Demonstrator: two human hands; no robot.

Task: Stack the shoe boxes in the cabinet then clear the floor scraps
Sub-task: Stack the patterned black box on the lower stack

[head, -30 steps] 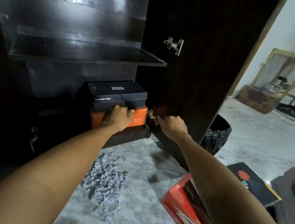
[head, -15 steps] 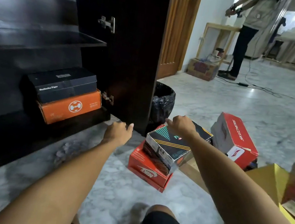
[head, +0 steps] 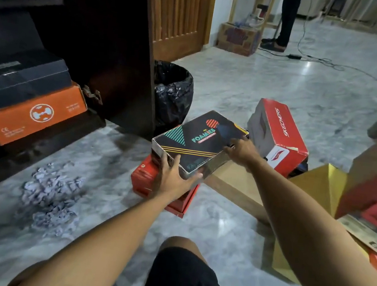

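Observation:
A black patterned Foamies shoe box lies on a red shoe box on the marble floor. My left hand grips its near corner, thumb on one side and fingers on the other. My right hand holds its right edge. Inside the dark cabinet at the left, a black box sits on an orange box. A pile of grey paper scraps lies on the floor in front of the cabinet.
A red Skechers box stands to the right, with yellow and red cartons beyond it. A bin with a black liner sits beside the cabinet door. A person stands at the far back by a cardboard box and cables.
My view swung from the cabinet to the floor boxes. Both hands left the stacked boxes and cabinet door, reached right and took hold of the Foamies box.

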